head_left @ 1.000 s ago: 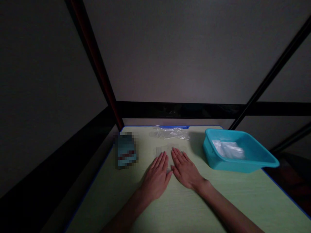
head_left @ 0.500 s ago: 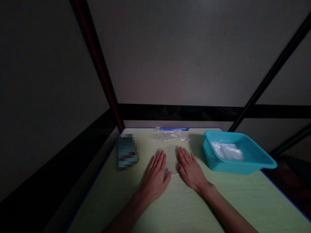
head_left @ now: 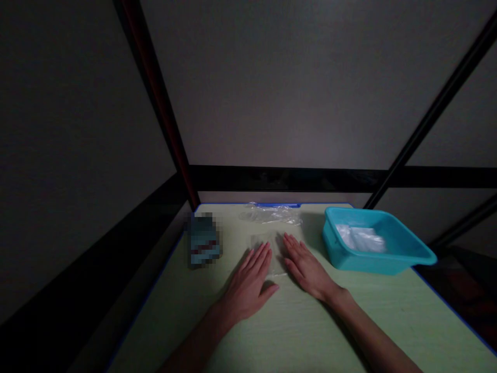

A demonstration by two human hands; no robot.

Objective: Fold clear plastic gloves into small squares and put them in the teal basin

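Note:
A clear plastic sheet or bag (head_left: 277, 261) lies flat on the pale green table (head_left: 279, 331), partly hidden beneath my hands. My left hand (head_left: 250, 282) rests palm down on its left part, fingers stretched out and thumb apart, pointing right. On the right side, my right hand (head_left: 305, 267) lies flat with its fingers extended over the edge of the plastic. Neither hand grips anything. Just beyond them is a crumpled clear plastic bag (head_left: 269, 214) near the table's far edge.
To the right stands a turquoise basin (head_left: 373, 262) holding folded clear plastic (head_left: 361, 239). A pixelated, blurred object (head_left: 204, 241) sits at the left edge. Behind the table rises a grey panelled wall (head_left: 272, 103) with a black band.
My left hand has slid slightly to the right over the plastic, its thumb spreading a little. My right hand has barely shifted. The view has moved slightly.

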